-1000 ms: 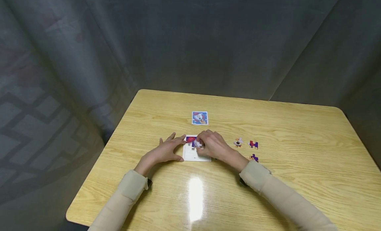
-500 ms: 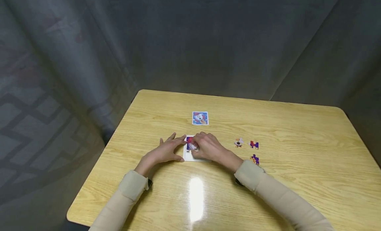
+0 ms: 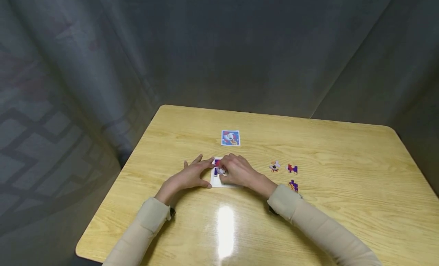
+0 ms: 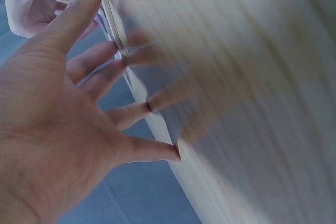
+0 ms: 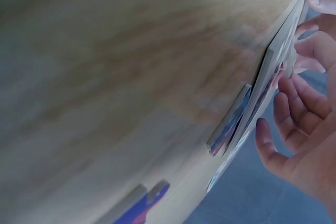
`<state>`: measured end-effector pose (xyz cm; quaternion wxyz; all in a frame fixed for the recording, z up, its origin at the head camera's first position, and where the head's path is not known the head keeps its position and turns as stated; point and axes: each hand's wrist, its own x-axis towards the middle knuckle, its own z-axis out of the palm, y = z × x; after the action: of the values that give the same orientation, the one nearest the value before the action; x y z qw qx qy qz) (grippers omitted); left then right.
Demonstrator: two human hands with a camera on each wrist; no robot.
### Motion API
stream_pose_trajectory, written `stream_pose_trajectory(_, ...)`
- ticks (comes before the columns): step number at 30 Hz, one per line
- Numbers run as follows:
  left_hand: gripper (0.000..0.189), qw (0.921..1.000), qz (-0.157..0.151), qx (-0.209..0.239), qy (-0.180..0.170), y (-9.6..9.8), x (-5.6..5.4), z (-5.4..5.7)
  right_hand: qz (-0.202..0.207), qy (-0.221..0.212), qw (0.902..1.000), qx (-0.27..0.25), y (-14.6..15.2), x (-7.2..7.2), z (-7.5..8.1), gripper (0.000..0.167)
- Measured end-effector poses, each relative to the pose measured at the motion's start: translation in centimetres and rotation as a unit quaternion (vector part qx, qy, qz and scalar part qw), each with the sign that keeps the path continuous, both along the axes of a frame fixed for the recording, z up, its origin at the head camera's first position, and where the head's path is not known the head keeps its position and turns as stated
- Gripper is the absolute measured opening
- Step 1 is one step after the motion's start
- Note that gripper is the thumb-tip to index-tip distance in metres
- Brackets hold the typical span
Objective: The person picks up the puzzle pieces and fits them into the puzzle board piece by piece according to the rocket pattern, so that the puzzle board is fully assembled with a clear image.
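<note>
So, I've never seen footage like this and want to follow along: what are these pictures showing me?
There is no machine here, just a person's two bare hands at a wooden table. The wide picture comes from a camera worn on the head, looking forward and down. The two close, tilted ones come from cameras on the wrists, each watching its own hand.

The left hand is spread at the left edge of a small white board. The right hand pinches a puzzle piece at the board; whether it is fully down is hard to tell.

To the right lie three loose pieces, and beyond the board is a small picture card.
</note>
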<state>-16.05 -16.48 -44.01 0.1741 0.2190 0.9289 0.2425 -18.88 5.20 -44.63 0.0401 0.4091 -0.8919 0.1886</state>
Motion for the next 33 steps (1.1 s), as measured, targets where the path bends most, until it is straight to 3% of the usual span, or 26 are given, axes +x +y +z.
stream_pose_trajectory(23,0.069,0.9999,-0.003,-0.001,0.013,-0.15,-0.14,-0.18,0.002,-0.014,0.9999,0.006,-0.27,-0.4,-0.24,0.018)
stream_pose_trajectory(33,0.07,0.9999,-0.005,0.002,0.009,-0.17,-0.17,-0.27,-0.001,-0.051,0.9986,-0.011,-0.37,-0.29,-0.16,0.02)
